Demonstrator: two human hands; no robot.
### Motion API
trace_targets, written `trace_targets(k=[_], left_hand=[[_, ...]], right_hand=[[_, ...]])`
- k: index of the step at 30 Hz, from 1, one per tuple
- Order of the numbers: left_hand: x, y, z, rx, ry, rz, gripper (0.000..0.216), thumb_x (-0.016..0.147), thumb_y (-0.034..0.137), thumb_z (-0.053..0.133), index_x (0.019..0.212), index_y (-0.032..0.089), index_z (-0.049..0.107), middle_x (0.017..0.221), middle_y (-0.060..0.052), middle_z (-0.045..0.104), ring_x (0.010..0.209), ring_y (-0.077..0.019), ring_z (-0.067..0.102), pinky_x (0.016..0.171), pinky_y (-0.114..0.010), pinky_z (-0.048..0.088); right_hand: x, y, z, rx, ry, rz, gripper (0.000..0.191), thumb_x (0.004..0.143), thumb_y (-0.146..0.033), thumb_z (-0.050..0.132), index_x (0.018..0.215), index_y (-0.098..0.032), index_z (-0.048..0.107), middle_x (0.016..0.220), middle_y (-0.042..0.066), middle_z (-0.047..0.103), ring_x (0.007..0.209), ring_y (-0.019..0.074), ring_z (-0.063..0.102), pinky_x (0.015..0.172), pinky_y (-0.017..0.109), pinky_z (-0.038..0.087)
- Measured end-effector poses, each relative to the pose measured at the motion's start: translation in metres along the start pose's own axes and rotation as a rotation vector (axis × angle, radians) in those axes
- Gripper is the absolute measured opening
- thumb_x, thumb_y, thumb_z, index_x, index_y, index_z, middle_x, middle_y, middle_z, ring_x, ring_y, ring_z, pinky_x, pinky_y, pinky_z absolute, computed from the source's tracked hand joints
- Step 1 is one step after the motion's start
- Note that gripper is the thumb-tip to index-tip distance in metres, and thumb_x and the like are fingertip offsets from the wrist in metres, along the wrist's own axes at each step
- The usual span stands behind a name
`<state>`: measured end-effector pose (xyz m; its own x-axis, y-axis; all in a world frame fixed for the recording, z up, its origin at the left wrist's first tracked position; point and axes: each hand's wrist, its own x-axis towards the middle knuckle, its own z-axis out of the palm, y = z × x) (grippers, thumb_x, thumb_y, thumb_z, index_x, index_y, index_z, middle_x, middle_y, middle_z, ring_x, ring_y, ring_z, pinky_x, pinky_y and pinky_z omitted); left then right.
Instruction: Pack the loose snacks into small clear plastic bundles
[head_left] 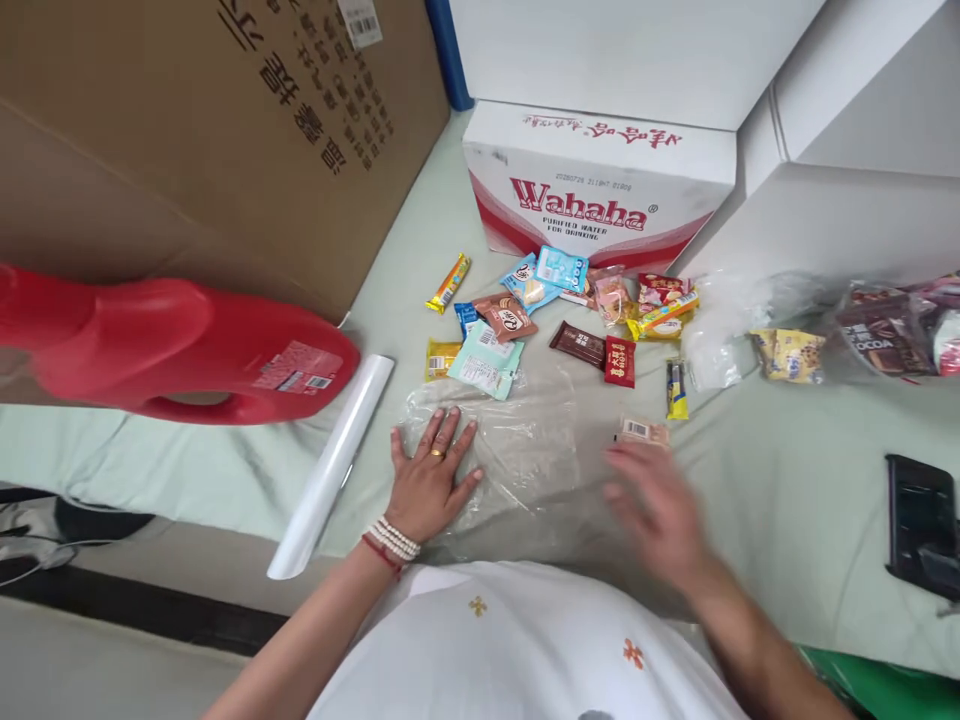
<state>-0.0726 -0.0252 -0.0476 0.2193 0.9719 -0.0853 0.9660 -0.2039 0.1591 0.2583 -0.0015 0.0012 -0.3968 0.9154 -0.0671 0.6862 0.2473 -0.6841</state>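
My left hand (435, 475) lies flat with fingers spread on the near left part of a clear plastic sheet or bag (525, 440). Blurred by motion, my right hand (660, 510) is beside the sheet's right side, its fingertips near a small pinkish packet (643, 432); whether they touch it I cannot tell. Beyond the sheet lies a loose pile of wrapped snacks: a pale green packet (487, 358), a brown packet (507, 316), a light blue packet (561, 267), a dark brown bar (577, 343) and a red packet (620, 362). A yellow-and-dark packet (676, 389) sits farther right.
A white Wahaha water carton (600, 190) stands behind the snacks. Left are a large cardboard box (225, 150), a red jug (187, 345) on its side and a white roll (331, 465). Right are a yellow packet (789, 355), a cocoa bag (885, 335) and a phone (922, 525).
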Motion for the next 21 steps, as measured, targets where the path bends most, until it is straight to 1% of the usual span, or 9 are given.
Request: trace_targets(k=[3,5,7,9,12,14,16,19,21], left_hand=[[0.000,-0.005,0.000,0.012,-0.006,0.151,0.064,0.100,0.053,0.049,0.159,0.030,0.039,0.169,-0.013,0.030,0.157,-0.0349,0.027,0.119,-0.070,-0.017],[-0.002,-0.014,-0.001,0.015,-0.012,0.234,0.067,0.099,0.056,0.051,0.159,0.030,0.039,0.169,-0.014,0.030,0.157,-0.0352,0.027,0.119,-0.070,-0.016],[-0.004,-0.025,-0.002,0.008,-0.016,0.283,0.072,0.098,0.059,0.051,0.160,0.027,0.037,0.168,-0.017,0.030,0.156,-0.0358,0.029,0.120,-0.069,-0.015],[-0.005,-0.036,-0.001,-0.012,-0.024,0.307,0.080,0.096,0.064,0.050,0.162,0.022,0.033,0.167,-0.021,0.029,0.155,-0.0366,0.032,0.121,-0.069,-0.014],[-0.006,-0.044,-0.001,-0.056,-0.035,0.310,0.088,0.093,0.068,0.052,0.163,0.019,0.029,0.167,-0.024,0.030,0.153,-0.0388,0.034,0.121,-0.071,-0.012],[-0.007,-0.043,-0.003,-0.086,-0.015,0.286,0.084,0.093,0.061,0.055,0.162,0.018,0.032,0.167,-0.022,0.032,0.154,-0.0404,0.031,0.121,-0.073,-0.007],[-0.008,-0.038,-0.010,-0.126,0.065,0.240,0.072,0.092,0.047,0.056,0.156,0.016,0.042,0.165,-0.020,0.037,0.156,-0.0406,0.026,0.123,-0.073,0.001],[-0.006,-0.021,-0.023,-0.201,0.292,0.193,0.050,0.092,0.029,0.052,0.141,0.018,0.059,0.153,-0.017,0.054,0.156,-0.0351,0.030,0.126,-0.065,0.014],[-0.001,-0.005,-0.028,-0.229,0.340,0.286,0.043,0.096,0.025,0.048,0.136,0.022,0.063,0.146,-0.013,0.061,0.152,-0.0295,0.038,0.128,-0.060,0.015]], right_hand=[[0.004,-0.018,0.063,-0.136,-0.054,-0.241,0.058,0.102,-0.038,0.052,0.158,-0.027,0.043,0.161,0.009,0.044,0.152,0.0311,0.037,0.125,0.057,0.033],[0.000,-0.010,0.078,-0.237,-0.069,-0.221,0.064,0.102,-0.035,0.052,0.163,-0.027,0.034,0.166,0.007,0.036,0.156,0.0303,0.029,0.127,0.058,0.028],[-0.012,0.005,0.068,-0.269,-0.055,-0.131,0.063,0.103,-0.036,0.051,0.163,-0.030,0.034,0.167,0.006,0.035,0.157,0.0296,0.028,0.126,0.057,0.030],[-0.027,0.016,0.043,-0.202,-0.084,-0.092,0.057,0.103,-0.041,0.051,0.159,-0.031,0.042,0.165,0.006,0.038,0.155,0.0294,0.033,0.123,0.054,0.035],[-0.024,0.018,0.001,-0.066,0.021,0.052,0.045,0.105,-0.051,0.042,0.134,-0.027,0.065,0.146,0.010,0.061,0.134,0.0276,0.058,0.109,0.045,0.050],[0.006,0.016,-0.021,-0.141,0.239,0.289,0.052,0.106,-0.056,0.032,0.117,-0.024,0.071,0.122,0.014,0.072,0.112,0.0273,0.068,0.095,0.040,0.054],[0.052,0.017,-0.034,-0.324,0.370,0.497,0.060,0.104,-0.061,0.031,0.116,-0.019,0.071,0.113,0.018,0.072,0.104,0.0298,0.068,0.089,0.040,0.052],[0.119,0.027,-0.040,-0.436,0.246,0.683,0.067,0.099,-0.069,0.038,0.118,-0.012,0.070,0.111,0.024,0.071,0.104,0.0328,0.068,0.081,0.036,0.049],[0.145,0.034,-0.040,-0.461,0.129,0.729,0.062,0.092,-0.067,0.055,0.113,-0.011,0.071,0.108,0.024,0.072,0.101,0.0332,0.069,0.076,0.034,0.048]])
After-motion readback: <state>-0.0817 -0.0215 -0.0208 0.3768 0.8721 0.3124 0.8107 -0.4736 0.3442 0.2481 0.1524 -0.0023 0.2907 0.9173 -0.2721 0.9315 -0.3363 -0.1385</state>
